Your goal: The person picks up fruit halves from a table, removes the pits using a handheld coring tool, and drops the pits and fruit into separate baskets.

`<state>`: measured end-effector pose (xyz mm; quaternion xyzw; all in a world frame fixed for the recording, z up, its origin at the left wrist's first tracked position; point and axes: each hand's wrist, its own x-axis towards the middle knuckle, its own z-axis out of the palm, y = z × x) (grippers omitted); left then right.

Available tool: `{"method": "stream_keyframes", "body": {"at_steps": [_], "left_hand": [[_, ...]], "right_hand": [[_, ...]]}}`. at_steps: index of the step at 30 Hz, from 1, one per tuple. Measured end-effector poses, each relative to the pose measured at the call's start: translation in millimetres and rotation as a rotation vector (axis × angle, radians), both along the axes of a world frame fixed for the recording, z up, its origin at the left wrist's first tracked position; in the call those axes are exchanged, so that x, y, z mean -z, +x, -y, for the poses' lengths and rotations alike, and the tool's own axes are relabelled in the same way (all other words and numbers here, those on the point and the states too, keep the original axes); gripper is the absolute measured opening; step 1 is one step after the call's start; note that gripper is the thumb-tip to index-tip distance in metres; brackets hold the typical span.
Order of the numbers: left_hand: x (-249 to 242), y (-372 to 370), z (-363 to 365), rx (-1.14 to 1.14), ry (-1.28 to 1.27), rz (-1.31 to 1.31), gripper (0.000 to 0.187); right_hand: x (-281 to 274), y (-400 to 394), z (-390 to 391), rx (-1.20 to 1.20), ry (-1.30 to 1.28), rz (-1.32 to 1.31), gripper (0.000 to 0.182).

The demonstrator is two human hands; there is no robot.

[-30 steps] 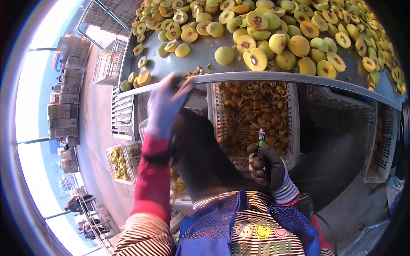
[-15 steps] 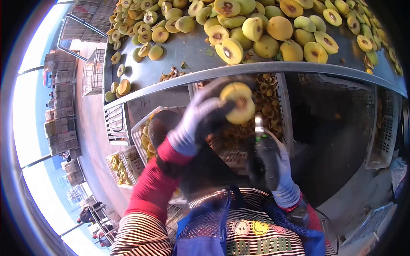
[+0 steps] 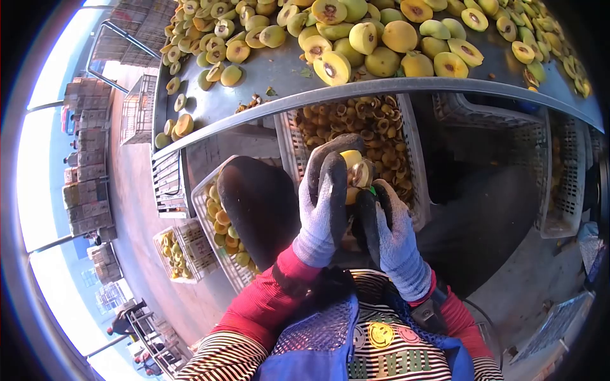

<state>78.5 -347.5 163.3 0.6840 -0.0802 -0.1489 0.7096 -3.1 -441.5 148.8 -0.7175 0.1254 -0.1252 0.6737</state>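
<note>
My left hand [image 3: 324, 206], in a grey-and-black work glove, is closed around a yellow peach half [image 3: 349, 157], its cut side toward my right hand. My right hand [image 3: 395, 238], gloved alike, grips a small pitting tool [image 3: 373, 190]. Only a green bit of the tool shows between the fingers. Its metal tip is hidden at the peach, where a brownish curved piece [image 3: 362, 173] stands out from the cut face. Both hands are close together above a crate [image 3: 412, 140] full of brown scooped-out peach pits and scraps [image 3: 381, 124].
Many peach halves [image 3: 382, 62] lie on a metal table [image 3: 279, 63] with a raised front edge [image 3: 381, 87]. A crate of peach halves [image 3: 244, 273] stands left of my knee [image 3: 254, 197]. Further crates [image 3: 562, 216] are at the right. People [image 3: 124, 320] are far off at lower left.
The peach half has come down and turned within my left hand. My right hand has brought the pitting tool up against it; the tool's shiny tip was in the open before.
</note>
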Motion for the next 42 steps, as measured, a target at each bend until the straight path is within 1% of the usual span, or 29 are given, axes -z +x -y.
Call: {"method": "stream_keyframes", "body": {"at_steps": [2,3,5,6,8,10,12,13,14,15,16,17,18,20,21,23,24,26,28,30,32,33,34,35,36,38,39,40,42], "left_hand": [[-1,-3,0,-0.007,-0.003,-0.030,0.036],[-2,-5,0,-0.014,0.001,-0.066,0.034],[-2,-6,-3,-0.006,-0.028,-0.080,0.035],[-1,-7,-4,0.004,-0.057,-0.092,0.035],[-1,-10,-7,0.010,-0.066,-0.090,0.035],[-2,-12,-9,0.015,-0.074,-0.091,0.036],[-2,-12,-8,0.060,0.011,-0.021,0.035],[-6,-12,-6,0.068,0.089,0.039,0.033],[-8,-15,-2,0.068,0.087,0.039,0.033],[-8,-20,2,-0.007,0.020,0.022,0.032],[-9,-23,5,-0.082,-0.048,0.007,0.032],[-9,-23,5,-0.082,-0.050,0.009,0.032],[-9,-22,4,-0.051,-0.033,0.046,0.031],[-9,-22,4,-0.018,-0.013,0.082,0.030],[-10,-23,3,-0.019,0.001,0.072,0.030],[-10,-23,2,-0.021,0.018,0.063,0.030],[-8,-22,1,0.023,0.012,0.069,0.030],[-7,-20,0,0.066,0.006,0.074,0.029],[-8,-16,0,0.200,0.037,0.131,0.029],[-8,-16,1,0.220,0.009,0.106,0.029],[-12,-13,0,0.301,-0.044,-0.063,0.029],[-16,-8,-1,0.360,-0.043,-0.048,0.029],[-23,-1,-3,0.426,0.014,0.028,0.028],[-20,3,-3,0.464,0.026,0.114,0.027],[-15,8,-4,0.502,0.036,0.201,0.027],[-3,12,-7,0.535,0.058,0.221,0.027],[-4,9,-8,0.506,0.086,0.082,0.027],[-1,12,-11,0.502,0.088,0.083,0.027],[11,22,-20,0.650,0.262,0.524,0.035]], "right_hand": [[6,-3,-3,-0.059,0.216,-0.075,0.029],[6,-6,-2,-0.060,0.215,-0.076,0.029],[6,-12,0,-0.093,-0.148,0.017,0.033],[9,-15,-4,-0.095,-0.148,0.019,0.033],[18,-22,-13,-0.050,0.120,-0.031,0.032],[15,-24,-13,-0.086,0.190,-0.036,0.032],[16,-26,-13,-0.123,0.258,-0.041,0.033],[19,-28,-14,-0.078,-0.019,0.092,0.034],[23,-29,-15,-0.033,-0.297,0.224,0.035],[27,-31,-19,-0.034,-0.298,0.223,0.035],[30,-33,-23,0.040,-0.371,0.229,0.037],[31,-34,-25,0.115,-0.445,0.236,0.039],[29,-35,-23,0.116,-0.447,0.240,0.039],[19,-39,-15,-0.042,-0.122,0.057,0.039],[12,-39,-13,-0.042,-0.120,0.055,0.039],[0,-38,-7,-0.147,0.092,-0.059,0.038],[6,-38,-8,-0.147,0.093,-0.060,0.038],[30,-42,-10,0.000,-0.565,0.325,0.042],[44,-51,-12,-0.025,-0.493,0.250,0.043],[42,-59,-16,-0.050,-0.419,0.170,0.044],[31,-59,-21,-0.063,0.362,0.001,0.034],[23,-55,-15,-0.068,0.363,0.000,0.034],[12,-48,-5,-0.355,1.150,-0.069,0.032],[6,-42,1,-0.648,1.933,-0.136,0.035],[5,-39,1,-0.648,1.932,-0.130,0.035],[3,-36,-2,-0.676,2.172,-0.146,0.046],[6,-36,-3,-0.702,2.203,-0.133,0.044],[9,-36,-5,-0.707,2.204,-0.137,0.044],[14,-39,-7,-0.662,2.260,-0.257,0.047]]}}
